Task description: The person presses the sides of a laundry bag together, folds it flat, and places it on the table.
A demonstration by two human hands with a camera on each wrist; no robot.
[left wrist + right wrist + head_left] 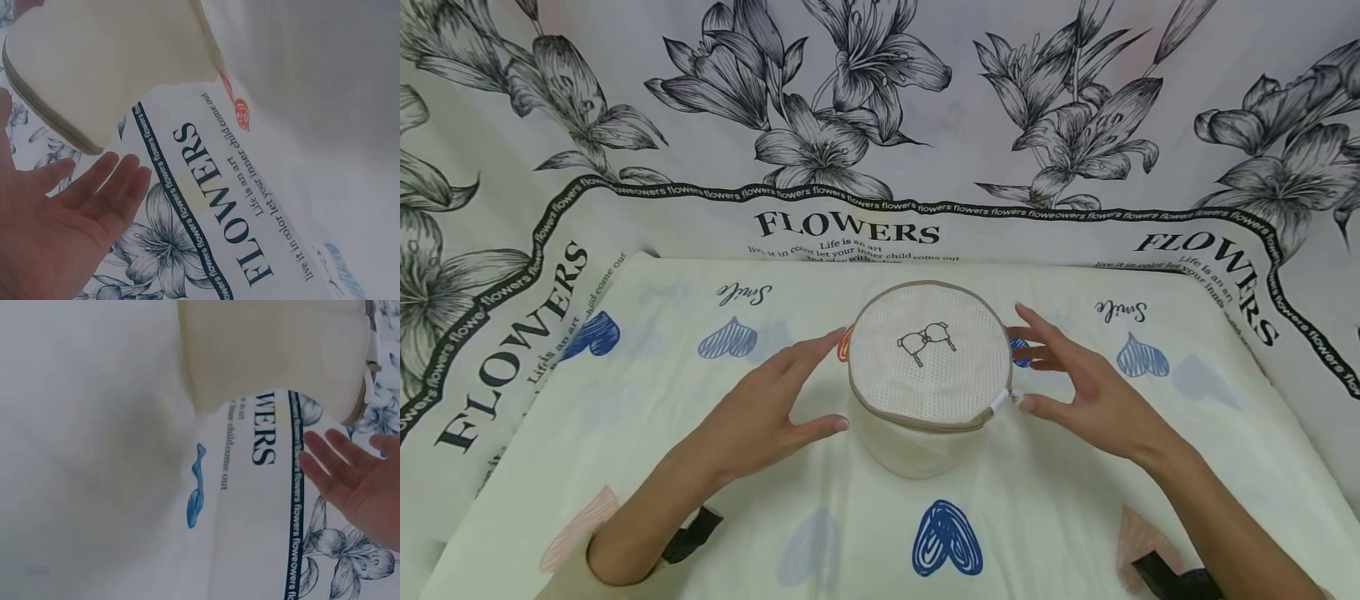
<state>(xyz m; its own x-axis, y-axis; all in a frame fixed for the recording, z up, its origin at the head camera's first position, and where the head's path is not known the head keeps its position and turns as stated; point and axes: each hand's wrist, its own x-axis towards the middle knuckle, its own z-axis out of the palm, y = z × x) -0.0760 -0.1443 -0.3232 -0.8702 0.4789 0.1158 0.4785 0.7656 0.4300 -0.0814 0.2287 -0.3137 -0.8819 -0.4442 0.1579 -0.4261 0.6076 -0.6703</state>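
Observation:
A round cream fabric pouch [925, 454] stands upright in the middle of the bed-like surface. Its mesh lid [932, 383] has a line drawing of eyeglasses and a taupe zipper edge. The white zipper pull [1000, 402] sits at the lid's front right. My left hand [767, 408] is spread at the pouch's left side, fingers loosely straight; the left wrist view shows a gap between those fingers and the pouch wall [125, 56]. On the right, my right hand [1082, 392] is spread beside the lid, thumb close to the zipper pull. Whether the thumb touches it, I cannot tell.
A cream cloth [737, 533] with hearts and "Smile" lettering covers the surface under the pouch. Behind and at both sides hangs white fabric [1037, 242] with black lilies and "FLOWERS" print. Black straps [692, 533] show near both wrists.

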